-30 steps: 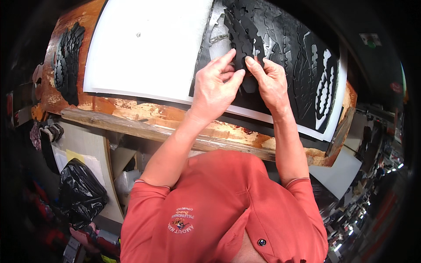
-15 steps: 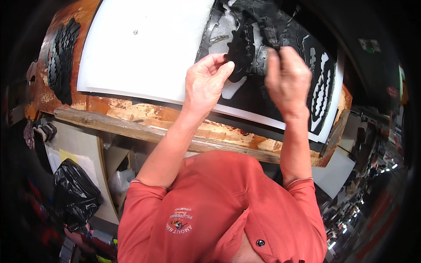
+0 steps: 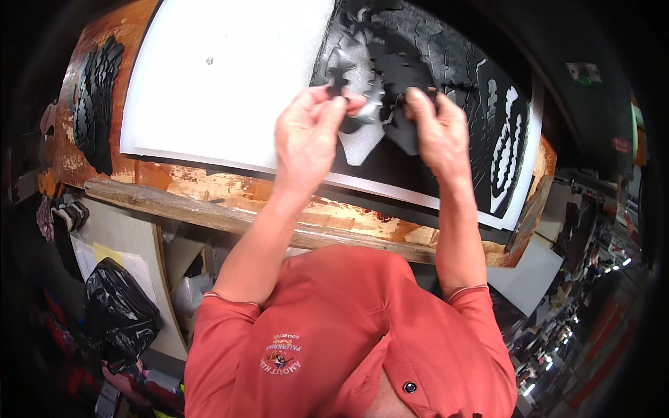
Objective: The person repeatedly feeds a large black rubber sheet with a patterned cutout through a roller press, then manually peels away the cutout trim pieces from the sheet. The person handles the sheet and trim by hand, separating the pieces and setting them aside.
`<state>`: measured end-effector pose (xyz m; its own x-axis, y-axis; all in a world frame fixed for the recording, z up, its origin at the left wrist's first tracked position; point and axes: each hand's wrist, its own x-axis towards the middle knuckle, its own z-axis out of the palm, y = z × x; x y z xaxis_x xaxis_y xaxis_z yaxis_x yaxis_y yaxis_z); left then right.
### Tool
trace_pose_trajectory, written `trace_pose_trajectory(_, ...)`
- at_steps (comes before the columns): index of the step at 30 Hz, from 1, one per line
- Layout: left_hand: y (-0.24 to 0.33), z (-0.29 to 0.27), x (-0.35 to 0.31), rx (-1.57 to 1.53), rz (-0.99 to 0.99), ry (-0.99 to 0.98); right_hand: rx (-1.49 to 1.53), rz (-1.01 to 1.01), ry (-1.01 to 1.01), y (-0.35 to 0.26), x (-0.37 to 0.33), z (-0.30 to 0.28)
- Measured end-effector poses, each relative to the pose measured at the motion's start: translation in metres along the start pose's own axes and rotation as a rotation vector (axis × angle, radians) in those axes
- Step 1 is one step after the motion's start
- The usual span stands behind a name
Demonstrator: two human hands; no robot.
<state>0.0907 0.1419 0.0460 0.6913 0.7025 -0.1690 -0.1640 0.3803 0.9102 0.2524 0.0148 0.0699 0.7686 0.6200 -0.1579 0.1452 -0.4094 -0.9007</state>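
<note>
My left hand point(image 3: 306, 136) is closed in a pinch on a small dark notched scrap point(image 3: 337, 82), somewhat blurred. Between the thumb and fingers of my right hand point(image 3: 442, 129) is a larger black cut piece point(image 3: 404, 66), flat, with a jagged edge. Both hands are over a black sheet point(image 3: 453, 49) of leather-like material, cut through with toothed outlines. White shows through its openings, such as the long slots point(image 3: 507, 150) at its right end. How far the two held pieces are separate from the sheet is partly hidden by blur.
A white board point(image 3: 209, 97) lies under the sheet on a worn wooden table point(image 3: 188, 177) with a raised wooden front edge point(image 3: 174, 202). Several black toothed pieces point(image 3: 97, 104) are stacked at the table's left. Below stands a black plastic bag point(image 3: 118, 313).
My right hand has moved slightly left and lower, now with a broad black piece in its fingers. My left hand has shifted left, and more white shows between the hands.
</note>
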Motion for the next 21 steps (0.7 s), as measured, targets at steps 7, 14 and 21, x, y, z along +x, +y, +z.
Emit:
trace_pose_trajectory(7,0.017,-0.026,0.004,0.087,-0.050,0.213,0.242,-0.124,0.589,0.018,0.010,-0.137)
trace_pose_trajectory(14,0.014,0.006,-0.030,0.496,0.378,0.069,-0.754,-0.326,0.498,0.019,-0.030,-0.114)
trace_pose_trajectory(21,0.008,0.047,-0.042,0.797,0.213,-0.221,-0.812,-0.563,0.131,0.042,-0.055,-0.039)
